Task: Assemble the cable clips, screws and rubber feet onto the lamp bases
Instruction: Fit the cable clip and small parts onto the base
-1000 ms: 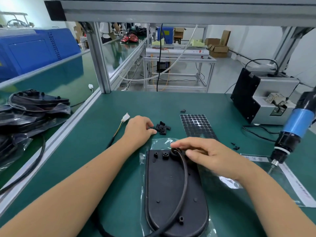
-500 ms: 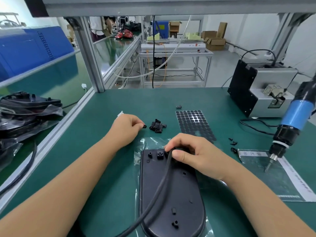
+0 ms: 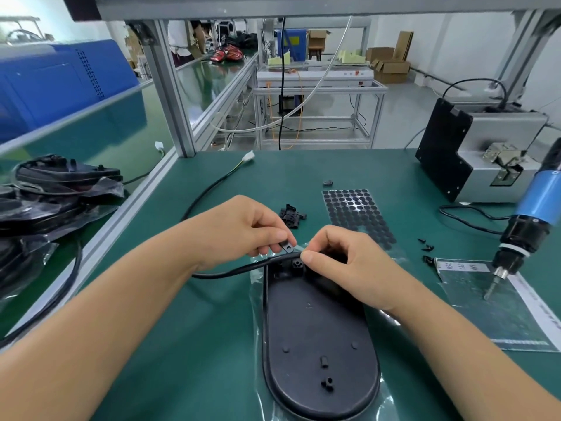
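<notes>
- Pinching a small flat black plastic cable clip (image 3: 286,245) between thumb and forefinger, the left hand (image 3: 243,229) holds it just above the round black rubber cable (image 3: 243,270), which runs leftward off the base.
- Directly beneath lies the clip's seat — the smooth oval black plastic lamp base (image 3: 318,329), long axis toward the person.
- Pressing the cable at the base's far end, the right hand (image 3: 349,265) grasps it with thumb and curled fingers — the nearer hand to the seat.

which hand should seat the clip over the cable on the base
Left. The left hand already pinches the cable clip just above the cable, while the right hand pins that cable at the lamp base.
</notes>
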Available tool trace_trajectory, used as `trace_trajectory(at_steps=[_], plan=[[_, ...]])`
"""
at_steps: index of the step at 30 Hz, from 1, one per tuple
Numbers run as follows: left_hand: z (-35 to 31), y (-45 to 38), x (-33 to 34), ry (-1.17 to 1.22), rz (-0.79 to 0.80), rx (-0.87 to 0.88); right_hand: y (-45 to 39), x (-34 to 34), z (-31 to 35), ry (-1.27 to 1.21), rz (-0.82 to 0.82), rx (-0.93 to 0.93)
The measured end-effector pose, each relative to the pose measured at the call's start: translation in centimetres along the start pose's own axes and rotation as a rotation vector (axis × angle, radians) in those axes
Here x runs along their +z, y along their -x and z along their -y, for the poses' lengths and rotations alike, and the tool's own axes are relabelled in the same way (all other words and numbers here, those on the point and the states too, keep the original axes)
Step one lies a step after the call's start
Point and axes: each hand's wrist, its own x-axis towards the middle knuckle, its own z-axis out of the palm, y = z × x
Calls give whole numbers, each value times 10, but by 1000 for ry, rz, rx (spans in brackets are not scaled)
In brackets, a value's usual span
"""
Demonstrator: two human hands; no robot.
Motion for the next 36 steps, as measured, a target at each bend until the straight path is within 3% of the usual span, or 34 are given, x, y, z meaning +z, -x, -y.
trace_trajectory(at_steps=[12,25,31,36], plan=[[-5,-1,1,-133,-27,28,1,2,1,51,-24,7],[3,5,5,-88,-100,128,2,4,-1,89,-42,22],[4,8,1,-106,-8,92,2,4,-1,97,-42,27],[4,6,3,-142,-38,125,1,4,-1,87,-44,25]])
